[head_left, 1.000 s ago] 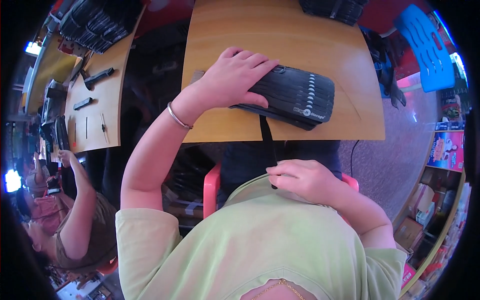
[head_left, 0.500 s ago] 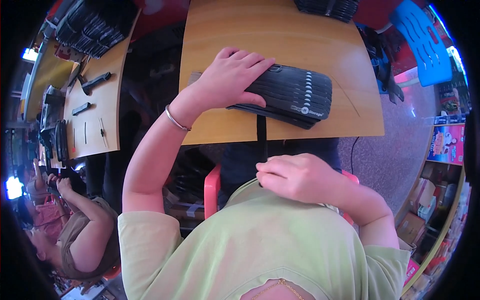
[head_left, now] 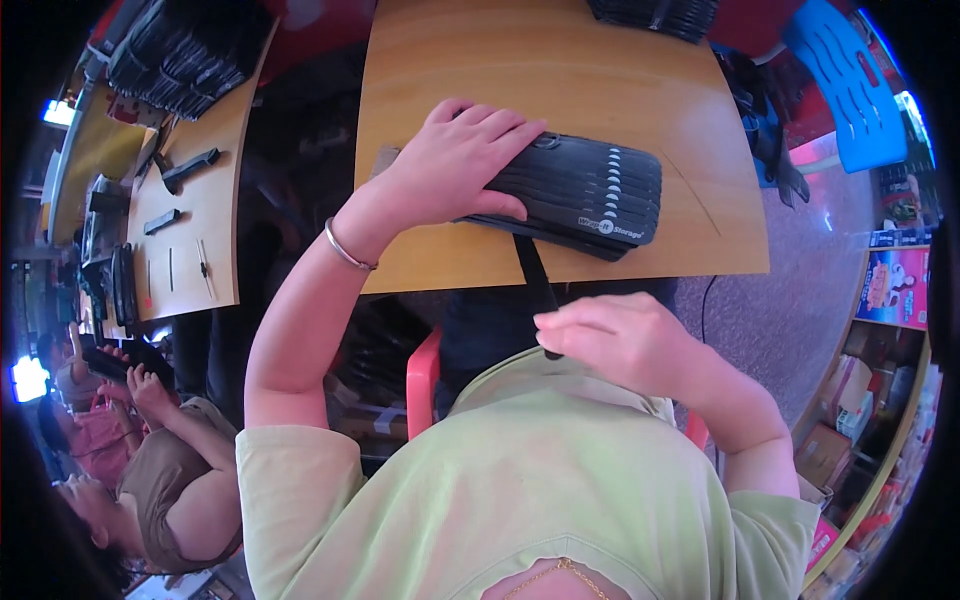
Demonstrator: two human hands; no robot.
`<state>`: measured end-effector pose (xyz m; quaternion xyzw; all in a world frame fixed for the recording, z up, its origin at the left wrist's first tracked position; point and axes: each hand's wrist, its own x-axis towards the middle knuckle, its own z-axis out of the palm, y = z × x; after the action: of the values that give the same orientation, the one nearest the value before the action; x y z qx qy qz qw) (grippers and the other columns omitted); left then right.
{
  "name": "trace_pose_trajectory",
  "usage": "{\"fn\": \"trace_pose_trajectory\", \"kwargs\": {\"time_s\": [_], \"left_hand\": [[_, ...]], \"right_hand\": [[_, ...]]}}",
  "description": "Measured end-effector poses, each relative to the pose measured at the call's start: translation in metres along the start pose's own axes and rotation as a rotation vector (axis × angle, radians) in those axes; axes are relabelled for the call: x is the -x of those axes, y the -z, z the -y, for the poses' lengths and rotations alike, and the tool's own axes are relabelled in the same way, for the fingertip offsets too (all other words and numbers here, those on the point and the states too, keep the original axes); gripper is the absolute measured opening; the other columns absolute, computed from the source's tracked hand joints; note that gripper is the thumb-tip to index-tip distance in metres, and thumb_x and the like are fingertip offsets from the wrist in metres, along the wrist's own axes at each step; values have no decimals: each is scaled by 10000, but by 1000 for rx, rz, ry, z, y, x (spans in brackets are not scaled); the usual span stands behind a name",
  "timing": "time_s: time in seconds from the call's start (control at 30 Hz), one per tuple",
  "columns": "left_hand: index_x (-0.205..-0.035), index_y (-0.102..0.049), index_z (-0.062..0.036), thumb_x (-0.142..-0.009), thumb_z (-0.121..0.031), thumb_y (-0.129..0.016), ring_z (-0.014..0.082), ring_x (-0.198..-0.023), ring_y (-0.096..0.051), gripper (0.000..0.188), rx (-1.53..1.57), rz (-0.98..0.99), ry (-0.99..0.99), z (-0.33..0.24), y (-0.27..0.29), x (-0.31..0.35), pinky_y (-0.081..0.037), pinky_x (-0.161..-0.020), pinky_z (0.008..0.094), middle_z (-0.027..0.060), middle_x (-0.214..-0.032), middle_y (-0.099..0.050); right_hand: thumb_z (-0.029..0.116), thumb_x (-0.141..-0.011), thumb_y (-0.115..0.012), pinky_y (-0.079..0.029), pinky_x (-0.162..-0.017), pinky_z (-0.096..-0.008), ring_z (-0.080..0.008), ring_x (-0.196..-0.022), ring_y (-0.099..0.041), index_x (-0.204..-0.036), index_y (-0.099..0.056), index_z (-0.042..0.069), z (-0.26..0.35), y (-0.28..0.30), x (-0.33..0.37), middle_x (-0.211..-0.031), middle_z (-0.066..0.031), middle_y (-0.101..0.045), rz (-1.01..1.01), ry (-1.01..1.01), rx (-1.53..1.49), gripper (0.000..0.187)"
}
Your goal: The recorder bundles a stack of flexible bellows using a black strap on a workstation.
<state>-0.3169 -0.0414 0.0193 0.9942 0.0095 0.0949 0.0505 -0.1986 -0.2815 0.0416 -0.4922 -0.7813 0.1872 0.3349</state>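
A bundle of flat black straps (head_left: 570, 180) lies slantwise on the wooden table, stacked in layers with pale printing along its right end. My left hand (head_left: 465, 160) spans the bundle's left part, fingers toward the far edge and thumb along the near edge, holding it down. From beneath the bundle a single black strap (head_left: 534, 272) runs off the table's near edge toward me. In front of my chest, my right hand (head_left: 610, 345) is closed around this strap; a short dark end shows below its fingers.
The wooden table (head_left: 480, 65) bears more black bundles (head_left: 655, 15) at its far edge. A side table (head_left: 215, 220) on the left holds black pieces and a tall stack (head_left: 185, 60). A blue plastic chair (head_left: 850, 90) stands far right, shelves (head_left: 850, 400) nearer. Another person (head_left: 180, 480) works at lower left.
My right hand has shifted slightly right, and the strap now slants rather than hanging straight. The bundle and my left hand have moved barely. The person at left has raised a dark item.
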Motion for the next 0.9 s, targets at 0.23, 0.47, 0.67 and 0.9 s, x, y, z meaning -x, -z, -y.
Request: {"fn": "trace_pose_trajectory", "kwargs": {"time_s": [0.23,0.47,0.67,0.9], "left_hand": [[-1418,-403,-97,-756,-530,-657,293,-1193,-491,831,13,13,15,-4,3,-1,-309,-1049,449,124,-1282,-536],[-1418,-398,-96,-719,-502,-702,275,-1195,-494,863,27,35,45,-6,3,0,-311,-1049,448,113,-1282,-536],[-1403,-406,-71,-694,-487,-728,265,-1205,-489,882,-4,35,47,-7,5,0,-313,-1055,443,101,-1290,-530],[-1371,-433,-48,-688,-491,-724,268,-1219,-482,865,20,25,45,-5,4,0,-303,-1070,453,102,-1292,-530]], "right_hand": [[5,-783,-694,-541,-652,-339,-267,-761,-677,-907,-648,30,-17,13,-38,-856,-111,-673,-352,-127,-9,134],[-45,-851,-619,-536,-648,-257,-158,-714,-685,-926,-616,-31,-35,29,-57,-778,-116,-669,-400,-403,-245,77],[28,-903,-600,-526,-629,-248,-111,-681,-666,-917,-613,-35,-48,39,-72,-718,-97,-655,-365,-532,-300,66],[125,-854,-655,-476,-592,-311,-197,-624,-624,-876,-630,5,-66,46,-86,-737,-115,-643,-263,-530,-28,125]]}}
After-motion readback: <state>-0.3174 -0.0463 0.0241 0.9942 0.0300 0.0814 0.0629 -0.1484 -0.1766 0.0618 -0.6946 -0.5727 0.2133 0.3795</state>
